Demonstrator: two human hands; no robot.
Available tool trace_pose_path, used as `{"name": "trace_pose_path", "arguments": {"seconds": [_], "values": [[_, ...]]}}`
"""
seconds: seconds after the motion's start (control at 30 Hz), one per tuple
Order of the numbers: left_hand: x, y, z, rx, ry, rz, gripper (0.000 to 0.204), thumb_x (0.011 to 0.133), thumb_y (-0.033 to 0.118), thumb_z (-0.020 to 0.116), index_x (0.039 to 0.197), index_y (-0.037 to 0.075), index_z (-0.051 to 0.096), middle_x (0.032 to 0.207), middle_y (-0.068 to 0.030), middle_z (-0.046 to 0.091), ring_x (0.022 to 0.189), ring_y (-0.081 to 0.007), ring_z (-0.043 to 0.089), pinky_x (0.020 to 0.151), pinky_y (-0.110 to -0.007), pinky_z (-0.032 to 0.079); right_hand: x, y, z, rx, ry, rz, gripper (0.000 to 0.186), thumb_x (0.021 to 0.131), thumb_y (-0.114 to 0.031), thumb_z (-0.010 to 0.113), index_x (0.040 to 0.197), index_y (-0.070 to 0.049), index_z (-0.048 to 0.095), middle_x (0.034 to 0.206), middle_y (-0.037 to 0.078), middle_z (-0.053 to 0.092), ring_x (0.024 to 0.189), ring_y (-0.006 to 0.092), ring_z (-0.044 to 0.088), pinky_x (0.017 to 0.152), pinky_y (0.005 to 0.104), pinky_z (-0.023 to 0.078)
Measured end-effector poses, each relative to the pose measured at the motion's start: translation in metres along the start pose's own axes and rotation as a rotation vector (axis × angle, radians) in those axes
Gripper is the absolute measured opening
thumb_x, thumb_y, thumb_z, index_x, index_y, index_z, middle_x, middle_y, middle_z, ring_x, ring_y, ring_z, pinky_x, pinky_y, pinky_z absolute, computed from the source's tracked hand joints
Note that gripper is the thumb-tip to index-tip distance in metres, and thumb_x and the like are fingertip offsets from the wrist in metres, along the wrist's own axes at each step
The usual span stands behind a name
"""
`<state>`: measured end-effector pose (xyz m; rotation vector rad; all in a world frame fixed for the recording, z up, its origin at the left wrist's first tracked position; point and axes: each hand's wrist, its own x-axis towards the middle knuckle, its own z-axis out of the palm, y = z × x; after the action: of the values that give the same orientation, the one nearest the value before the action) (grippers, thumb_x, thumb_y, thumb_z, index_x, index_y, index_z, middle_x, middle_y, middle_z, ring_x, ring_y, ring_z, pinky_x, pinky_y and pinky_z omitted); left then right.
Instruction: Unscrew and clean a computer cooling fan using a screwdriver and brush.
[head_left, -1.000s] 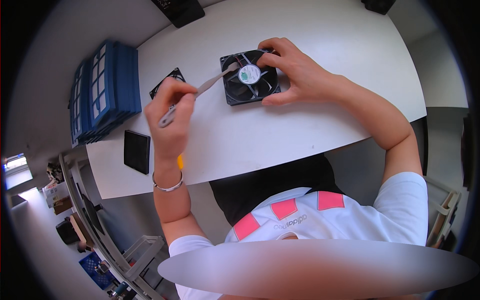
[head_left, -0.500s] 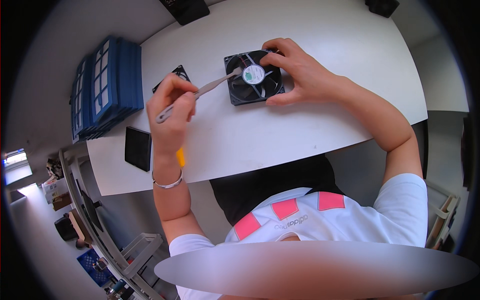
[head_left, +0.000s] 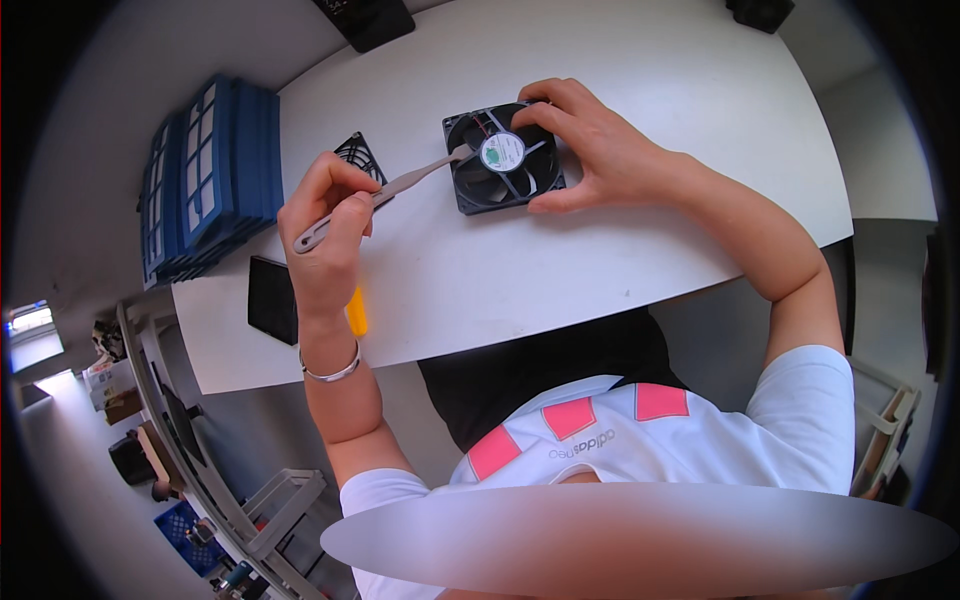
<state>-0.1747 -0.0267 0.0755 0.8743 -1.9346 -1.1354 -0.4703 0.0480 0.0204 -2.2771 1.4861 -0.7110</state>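
A square black cooling fan (head_left: 503, 152) with a round white and green label on its hub lies on the white table. My right hand (head_left: 605, 150) grips the fan's right side, its fingers over the far edge and the thumb at the near right corner. Pinched in my left hand (head_left: 332, 225) is a slim grey-brown brush (head_left: 408, 180). The brush slants up to the right, its tip at the left part of the fan, over the blades. Part of its handle is hidden by my fingers. A black fan guard (head_left: 362, 155) lies just beyond my left hand.
On the white table (head_left: 690, 90), a flat black square piece (head_left: 272, 298) and a yellow item (head_left: 357, 313) lie near my left wrist. Blue framed panels (head_left: 230, 160) are stacked at the left edge. Dark objects stand at the far edge, including a black box (head_left: 762, 14) at right.
My left hand has drawn the brush slightly left, so its tip is farther from the fan's hub. The fan and my right hand have shifted a little left.
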Motion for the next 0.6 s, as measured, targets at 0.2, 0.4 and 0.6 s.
{"name": "trace_pose_path", "arguments": {"seconds": [0.2,0.4,0.6], "values": [[-0.002,-0.001,-0.001,-0.102,0.097,0.022,0.009,0.084,0.008,0.055,0.081,0.001,0.060,0.069,-0.0016,0.055,0.057,-0.0049,0.050,0.051,-0.020,0.037,0.000,0.001,-0.001,0.015,-0.005,-0.013,0.074,0.072,-0.045,0.082,0.129,-0.010,0.050,0.140,0.019,0.040,0.134,0.0381,0.037,0.111,0.0465,0.038],[-0.002,0.003,0.009,-0.066,0.093,0.007,0.009,0.085,0.009,0.055,0.083,0.002,0.060,0.068,-0.0015,0.055,0.057,-0.0051,0.049,0.051,-0.019,0.036,0.001,-0.002,0.002,-0.036,0.079,-0.066,0.071,0.072,-0.043,0.082,0.126,-0.007,0.054,0.131,0.018,0.047,0.125,0.0359,0.044,0.104,0.0432,0.043],[-0.002,0.000,0.001,-0.069,0.052,0.030,0.009,0.085,0.008,0.054,0.083,0.001,0.060,0.069,-0.0013,0.055,0.057,-0.0054,0.049,0.052,-0.020,0.037,0.001,0.001,0.001,-0.008,-0.003,-0.008,0.077,0.072,-0.048,0.082,0.132,-0.012,0.050,0.141,0.020,0.039,0.136,0.0385,0.035,0.113,0.0472,0.038]]}}
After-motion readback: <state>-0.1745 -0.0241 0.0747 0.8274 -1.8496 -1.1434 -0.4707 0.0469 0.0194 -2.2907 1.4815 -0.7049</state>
